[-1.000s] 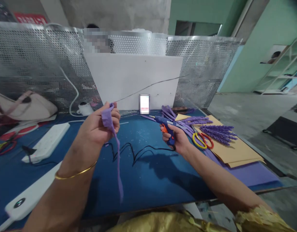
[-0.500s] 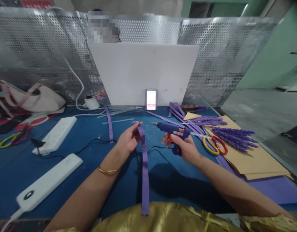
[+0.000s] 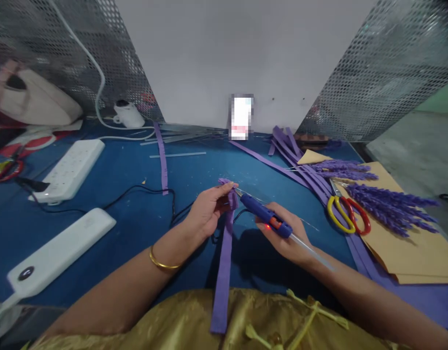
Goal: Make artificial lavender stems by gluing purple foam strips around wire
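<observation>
Between the thumb and fingers of my left hand (image 3: 208, 210) is the upper end of a purple strip (image 3: 224, 262), partly rolled or folded there. Its long tail hangs down to my gold-coloured clothing. My right hand (image 3: 285, 231) is wrapped round a blue hot glue gun (image 3: 262, 210) with a clear glue stick (image 3: 311, 253) out of its back end. The metal nozzle meets the strip's folded end by my left fingertips; whether it touches is too small to tell. A thin glue thread trails near the gun, and a red light glows on it.
Red-and-yellow scissors (image 3: 349, 214), purple flower sprigs (image 3: 391, 204), brown paper (image 3: 421, 257) and purple strips (image 3: 304, 170) lie on the right. Left are a white power strip (image 3: 72, 170), another white device (image 3: 61, 250) and black cable (image 3: 136, 188). A lit phone (image 3: 241, 116) leans against the white board (image 3: 209, 63).
The glue gun has come in from the right and turned, bringing its nozzle to the strip's folded end. My view has tipped downward. My left hand keeps its pinch on the strip.
</observation>
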